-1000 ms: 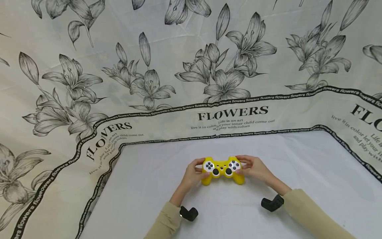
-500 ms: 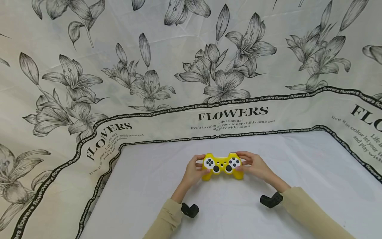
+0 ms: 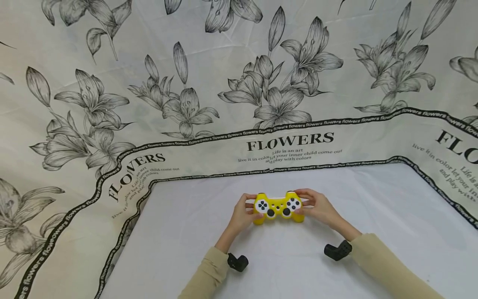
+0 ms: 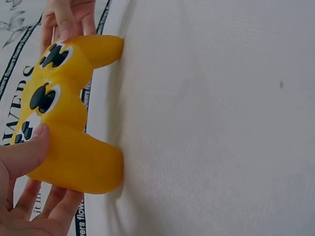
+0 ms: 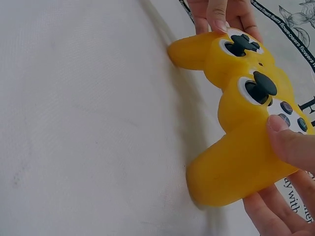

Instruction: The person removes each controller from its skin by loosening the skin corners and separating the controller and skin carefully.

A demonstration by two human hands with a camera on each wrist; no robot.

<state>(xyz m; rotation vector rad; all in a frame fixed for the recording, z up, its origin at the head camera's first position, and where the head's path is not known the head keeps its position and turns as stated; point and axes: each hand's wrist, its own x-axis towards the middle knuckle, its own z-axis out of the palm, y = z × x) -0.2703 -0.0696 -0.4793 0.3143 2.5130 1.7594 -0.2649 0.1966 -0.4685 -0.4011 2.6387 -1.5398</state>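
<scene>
A yellow game controller (image 3: pixel 278 203) with white button panels and two black thumbsticks is held between both hands over the white table. My left hand (image 3: pixel 242 214) grips its left end, the thumb on the front by the direction pad and the other fingers behind and beneath. At the opposite end my right hand (image 3: pixel 318 208) pinches it the same way, its thumb (image 5: pixel 285 137) beside the round buttons. Both wrist views show the controller (image 4: pixel 64 113) tilted, with its two grip ends close over the cloth and a shadow under them.
White cloth (image 3: pixel 298 265) covers the table. Behind it and along both sides hangs a curtain (image 3: pixel 209 95) printed with lilies and the word FLOWERS. A black wrist device juts from each sleeve, the left one (image 3: pixel 237 262) and the right one (image 3: pixel 337 250).
Over the last second both hands have tilted the controller and raised it slightly, away from the body. Since half a second ago it has hardly moved.
</scene>
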